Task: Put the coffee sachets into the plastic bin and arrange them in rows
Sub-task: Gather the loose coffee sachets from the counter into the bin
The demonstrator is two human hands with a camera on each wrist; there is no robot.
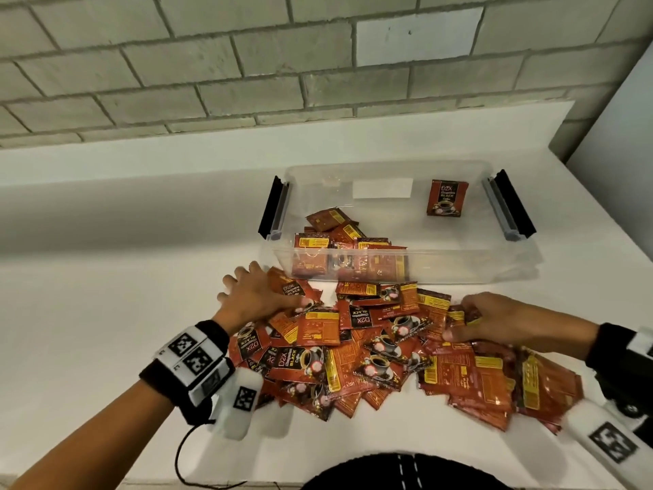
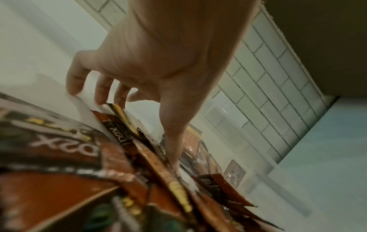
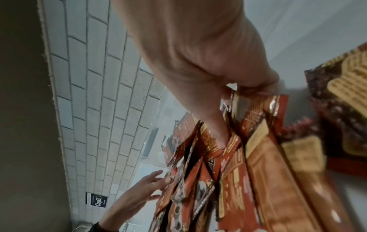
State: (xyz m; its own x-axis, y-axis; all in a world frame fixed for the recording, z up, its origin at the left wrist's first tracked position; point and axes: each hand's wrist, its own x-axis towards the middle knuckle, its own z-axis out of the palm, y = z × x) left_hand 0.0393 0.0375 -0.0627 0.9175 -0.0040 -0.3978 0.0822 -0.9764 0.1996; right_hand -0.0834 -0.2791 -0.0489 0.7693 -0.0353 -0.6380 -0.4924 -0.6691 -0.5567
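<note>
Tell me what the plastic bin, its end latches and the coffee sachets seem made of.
The coffee sachets: shiny printed film, possibly foil laminate, given glints and crinkles. The plastic bin: clear glossy plastic; sachets show through its wall. The end latches: opaque black and grey, likely hard plastic.

A pale grey painted brick wall fills the upper frame, with one whiter brick at upper right. Below it a white desk spans the middle, evenly lit, meeting a plain white panel at far right.
</note>
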